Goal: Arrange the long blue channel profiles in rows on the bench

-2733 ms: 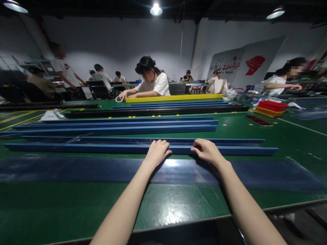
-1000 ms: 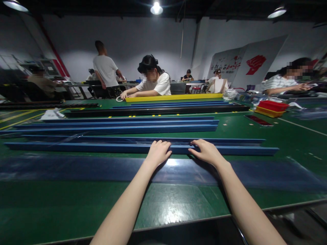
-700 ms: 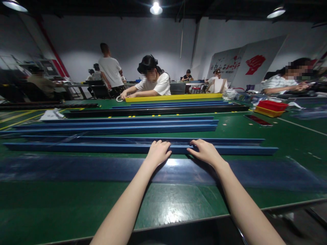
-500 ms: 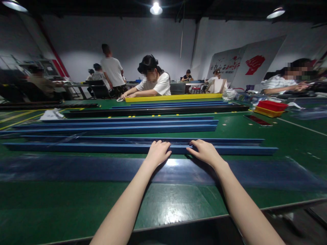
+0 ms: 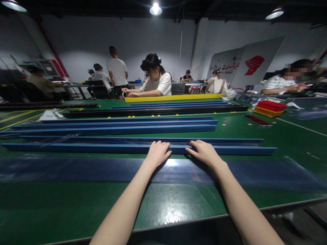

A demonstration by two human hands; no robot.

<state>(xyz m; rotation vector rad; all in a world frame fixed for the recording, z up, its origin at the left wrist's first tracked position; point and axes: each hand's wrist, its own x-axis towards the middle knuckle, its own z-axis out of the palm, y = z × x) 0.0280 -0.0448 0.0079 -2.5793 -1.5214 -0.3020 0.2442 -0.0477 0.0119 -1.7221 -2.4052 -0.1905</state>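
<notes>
A long blue channel profile (image 5: 84, 147) lies crosswise before me on the green table. Over its near wall, my left hand (image 5: 158, 152) has its fingers curled inside and its thumb on the front. My right hand (image 5: 203, 151) grips the same wall a short way to the right, the fingertips partly hidden behind it. Between the profile and the table's front edge, a long clear plastic strip (image 5: 102, 170) lies flat under my wrists.
Further back lie more blue profiles (image 5: 153, 128), a black one (image 5: 158, 111) and a yellow one (image 5: 173, 98), where a co-worker (image 5: 158, 80) sits. Red and yellow trays (image 5: 270, 107) and a phone (image 5: 257, 120) are at the right. White paper (image 5: 51, 115) lies left.
My hands keep their place on the blue profile. Across the table the co-worker has lifted a white ring-shaped thing and straightened a little. The standing person behind has shifted right and turned away.
</notes>
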